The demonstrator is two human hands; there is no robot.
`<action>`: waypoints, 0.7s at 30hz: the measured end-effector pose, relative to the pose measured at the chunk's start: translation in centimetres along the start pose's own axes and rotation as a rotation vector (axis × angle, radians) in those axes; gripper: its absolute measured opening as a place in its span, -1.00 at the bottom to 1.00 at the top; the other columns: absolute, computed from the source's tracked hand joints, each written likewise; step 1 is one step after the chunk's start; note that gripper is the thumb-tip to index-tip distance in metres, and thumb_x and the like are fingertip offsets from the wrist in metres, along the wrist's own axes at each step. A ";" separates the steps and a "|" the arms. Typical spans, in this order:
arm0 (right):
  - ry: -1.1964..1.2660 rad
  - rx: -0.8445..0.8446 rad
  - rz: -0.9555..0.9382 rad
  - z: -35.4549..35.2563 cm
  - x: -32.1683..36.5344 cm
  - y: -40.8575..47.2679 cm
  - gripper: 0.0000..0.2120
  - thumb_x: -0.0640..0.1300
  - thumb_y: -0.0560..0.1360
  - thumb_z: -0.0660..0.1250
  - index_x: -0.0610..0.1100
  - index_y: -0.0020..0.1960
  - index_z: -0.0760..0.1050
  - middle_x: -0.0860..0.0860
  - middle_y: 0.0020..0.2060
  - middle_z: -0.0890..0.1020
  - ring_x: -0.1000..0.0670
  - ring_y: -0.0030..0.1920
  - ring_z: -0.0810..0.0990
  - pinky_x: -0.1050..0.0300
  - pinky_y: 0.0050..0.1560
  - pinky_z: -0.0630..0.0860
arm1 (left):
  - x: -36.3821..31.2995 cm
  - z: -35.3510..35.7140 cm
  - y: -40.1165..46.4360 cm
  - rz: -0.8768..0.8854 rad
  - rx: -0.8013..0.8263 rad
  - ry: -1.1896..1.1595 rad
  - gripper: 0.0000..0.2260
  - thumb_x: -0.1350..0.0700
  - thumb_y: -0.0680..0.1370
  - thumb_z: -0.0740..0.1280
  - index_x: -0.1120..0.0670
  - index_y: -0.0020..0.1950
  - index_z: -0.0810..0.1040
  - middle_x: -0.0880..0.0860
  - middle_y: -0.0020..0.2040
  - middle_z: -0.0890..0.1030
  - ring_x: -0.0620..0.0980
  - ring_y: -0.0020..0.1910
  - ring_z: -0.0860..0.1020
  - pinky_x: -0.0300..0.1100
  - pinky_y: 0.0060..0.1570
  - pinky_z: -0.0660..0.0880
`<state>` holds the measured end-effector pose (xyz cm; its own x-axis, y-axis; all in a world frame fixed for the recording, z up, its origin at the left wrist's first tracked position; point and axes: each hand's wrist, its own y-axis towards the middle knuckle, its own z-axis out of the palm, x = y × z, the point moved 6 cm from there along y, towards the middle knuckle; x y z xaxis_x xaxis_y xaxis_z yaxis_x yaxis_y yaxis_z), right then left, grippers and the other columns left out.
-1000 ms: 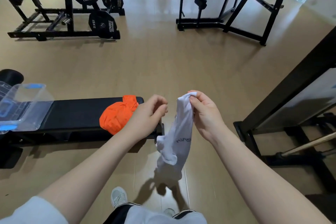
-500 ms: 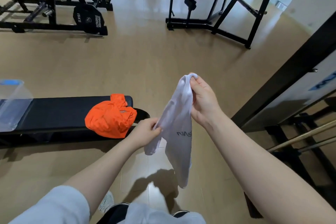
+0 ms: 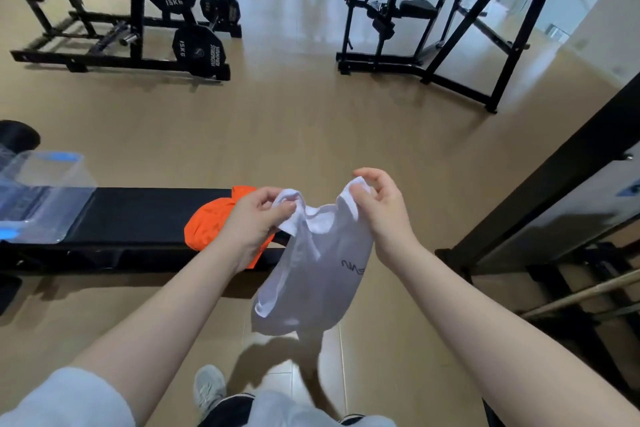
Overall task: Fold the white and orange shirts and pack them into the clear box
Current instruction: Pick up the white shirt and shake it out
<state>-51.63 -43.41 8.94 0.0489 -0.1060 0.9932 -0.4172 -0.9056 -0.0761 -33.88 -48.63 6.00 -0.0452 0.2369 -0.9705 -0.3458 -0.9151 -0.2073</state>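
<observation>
The white shirt (image 3: 322, 274) hangs in the air in front of me, above the floor, held by its top edge. My left hand (image 3: 254, 222) pinches its left upper corner and my right hand (image 3: 379, 208) pinches its right upper corner. The orange shirt (image 3: 214, 222) lies crumpled on the right end of the black bench (image 3: 138, 218), partly hidden behind my left hand. The clear box (image 3: 41, 198) with blue clips stands open on the bench's left end.
A black rack frame (image 3: 540, 198) rises close on my right. Weight machines with plates (image 3: 194, 45) and another black frame (image 3: 415, 45) stand farther back on the wooden floor. My shoe (image 3: 209, 388) shows below the shirt.
My left hand has risen from the shirt's lower edge to its top edge. Both hands now hold the white shirt spread between them at the same height.
</observation>
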 end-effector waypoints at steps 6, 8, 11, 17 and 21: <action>-0.078 0.267 -0.164 3.6 1.6 -2.0 -0.73 -0.14 0.44 0.24 -0.05 0.10 0.56 0.13 -0.09 0.63 0.28 -0.12 0.54 0.47 -0.10 0.42 | -4.0 1.9 -1.8 0.103 0.067 -0.151 -0.73 0.27 0.35 0.41 0.05 -0.02 0.50 -0.02 -0.26 0.68 -0.10 -0.31 0.62 -0.27 -0.23 0.53; -0.059 0.271 -0.176 3.9 2.1 -2.3 -0.81 -0.14 0.45 0.27 -0.09 0.01 0.59 0.11 -0.19 0.63 0.20 -0.17 0.54 0.39 -0.13 0.44 | -5.0 2.4 -2.4 0.166 0.074 -0.128 -0.69 0.26 0.32 0.40 0.03 -0.01 0.48 0.02 -0.19 0.67 -0.08 -0.25 0.62 -0.29 -0.23 0.53; 0.008 0.202 -0.192 3.4 2.5 -2.4 -0.91 -0.24 0.49 0.31 -0.14 -0.08 0.59 0.17 -0.31 0.58 0.24 -0.26 0.50 0.42 -0.23 0.41 | -6.3 2.8 -3.6 0.258 0.077 -0.098 -0.66 0.38 0.35 0.42 0.02 -0.02 0.49 0.01 -0.07 0.66 -0.07 -0.10 0.63 -0.29 -0.12 0.55; 0.036 0.223 -0.221 2.7 2.8 -3.0 -0.91 -0.16 0.43 0.30 -0.09 -0.14 0.58 0.12 -0.28 0.58 0.20 -0.22 0.51 0.42 -0.20 0.43 | -7.9 2.2 -5.0 0.416 -0.065 0.215 -0.78 0.31 0.46 0.37 -0.03 -0.12 0.61 -0.13 -0.23 0.66 -0.23 -0.20 0.60 -0.39 -0.15 0.51; -0.002 0.262 -0.200 2.1 2.5 -2.9 -0.92 -0.09 0.40 0.28 -0.02 -0.18 0.55 0.19 -0.32 0.57 0.20 -0.27 0.50 0.41 -0.26 0.41 | -8.3 2.2 -4.9 0.467 -0.092 0.379 -0.80 0.27 0.49 0.35 -0.03 -0.24 0.57 -0.07 -0.29 0.59 -0.18 -0.28 0.51 -0.30 -0.20 0.44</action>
<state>-48.38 -41.96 11.44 0.1080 0.0839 0.9906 -0.1515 -0.9834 0.0998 -33.87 -45.43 15.30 0.1703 -0.3131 -0.9343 -0.2863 -0.9230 0.2572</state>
